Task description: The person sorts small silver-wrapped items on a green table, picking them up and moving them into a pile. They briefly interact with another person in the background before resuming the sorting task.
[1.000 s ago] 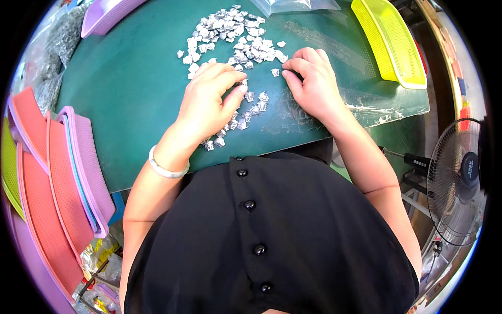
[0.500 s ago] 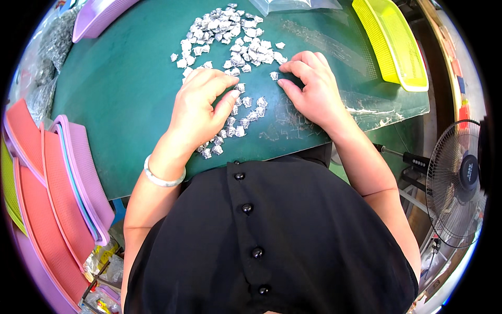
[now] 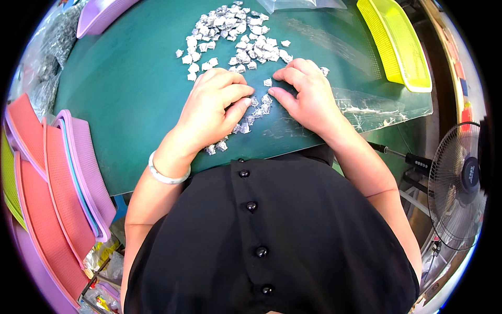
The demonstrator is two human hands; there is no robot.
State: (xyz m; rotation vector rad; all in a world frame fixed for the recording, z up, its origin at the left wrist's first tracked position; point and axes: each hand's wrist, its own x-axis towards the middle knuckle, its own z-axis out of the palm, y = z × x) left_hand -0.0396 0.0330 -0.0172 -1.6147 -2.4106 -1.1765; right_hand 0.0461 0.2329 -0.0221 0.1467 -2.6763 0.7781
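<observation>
Small crumpled silvery pieces [image 3: 222, 23] lie heaped on the green tabletop [image 3: 125, 104], with a looser row of them [image 3: 259, 111] nearer to me. Beside this row is my left hand [image 3: 215, 104], palm down, its thumb and forefinger curved with a gap between the tips. One silvery piece lies right at its thumb tip, and others are partly covered by the hand. Across from it, my right hand [image 3: 308, 97] has thumb and forefinger apart. A single silvery piece [image 3: 267, 82] sits just off those fingertips. Another piece [image 3: 324, 71] shows beyond the right knuckles.
A yellow-green plastic basket [image 3: 389, 47] stands at the far right, a purple one [image 3: 102, 15] at the far left. Stacked coloured baskets [image 3: 57, 178] crowd the left side. Clear plastic [image 3: 300, 4] lies at the back. A fan [image 3: 460, 178] stands at the right.
Both hands have shifted slightly in the picture, the left one to the right, closer to the right hand. A silvery piece now shows beyond the right knuckles; the near row looks shorter.
</observation>
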